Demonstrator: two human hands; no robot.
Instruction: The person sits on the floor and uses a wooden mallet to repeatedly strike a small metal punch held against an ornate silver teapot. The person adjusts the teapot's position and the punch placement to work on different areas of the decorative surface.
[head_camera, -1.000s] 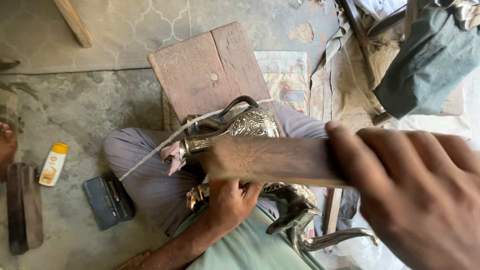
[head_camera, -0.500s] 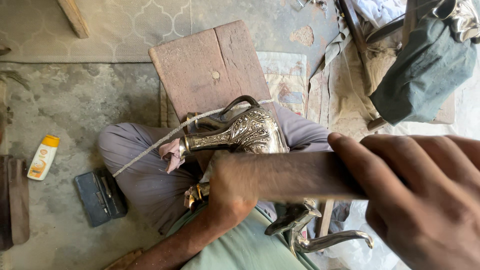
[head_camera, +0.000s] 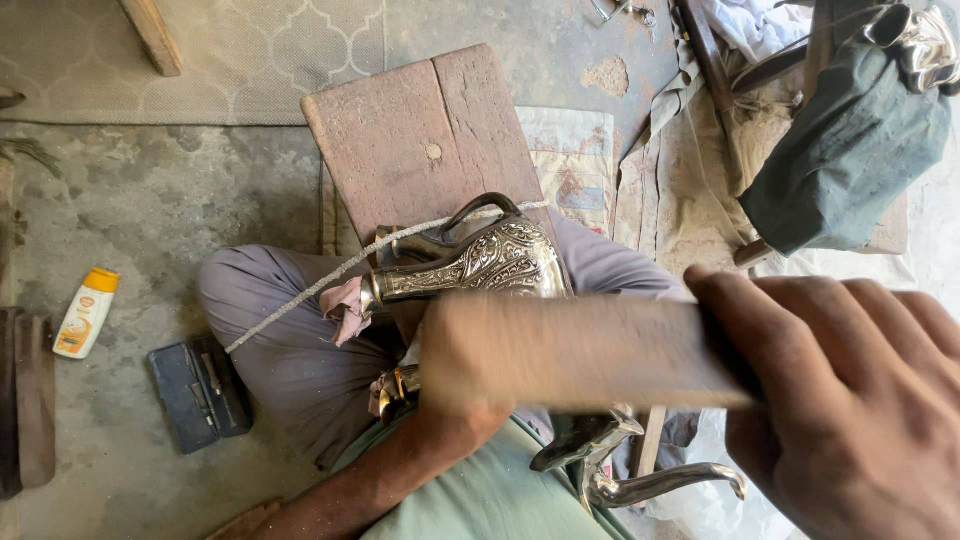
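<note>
A: Setting?
B: Concrete floor (head_camera: 150, 220), patterned mat at the top. I'm sitting cross-legged, wooden board (head_camera: 420, 140) ahead of my knees.
A: Workpiece?
B: Engraved metal jug (head_camera: 490, 262) on my lap, against the board's near end, cord (head_camera: 300, 290) across its neck.
A: Hands?
B: Right hand (head_camera: 850, 400) clamped around a wooden block (head_camera: 580, 350), blurred, over the jug. Left hand (head_camera: 450, 400) mostly hidden under the block; can't tell its grip.
A: Small stuff?
B: Dark case (head_camera: 195, 390) and yellow-capped bottle (head_camera: 87, 312) on the floor at left.

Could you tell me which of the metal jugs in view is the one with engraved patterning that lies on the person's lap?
It is the ornate jug lying across the lap beneath the cord. The other jug, lower down beside the knee, is plain and polished, without engraving.
</note>
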